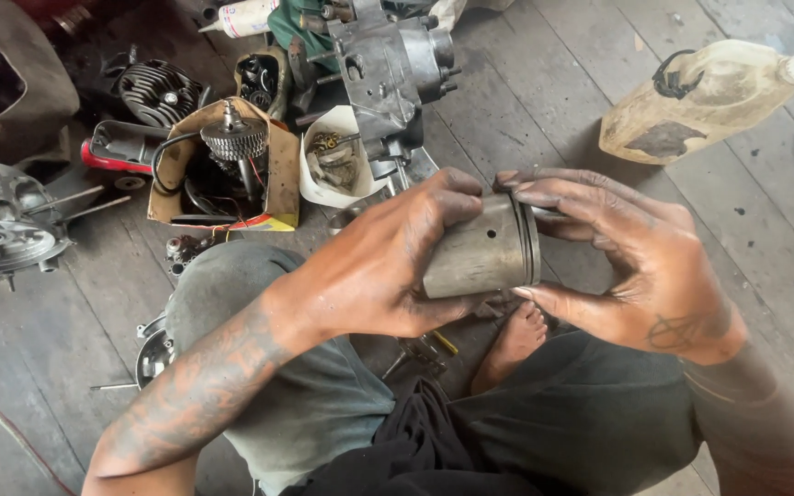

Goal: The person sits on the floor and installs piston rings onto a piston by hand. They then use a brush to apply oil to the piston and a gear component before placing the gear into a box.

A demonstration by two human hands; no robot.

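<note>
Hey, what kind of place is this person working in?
Probably an informal engine repair workshop. On the worn wooden plank floor lie a grey metal engine casing, a toothed gear cluster in a cardboard box and a grimy plastic oil jug.

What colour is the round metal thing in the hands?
The piston is dull grey metal with dark grimy patches, seen best in the head view.

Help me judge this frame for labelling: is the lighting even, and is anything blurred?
Head view: soft, even daylight; the piston is sharp between the left hand and right hand, no glare; the top-left corner is dark; the edges bend slightly.
</note>
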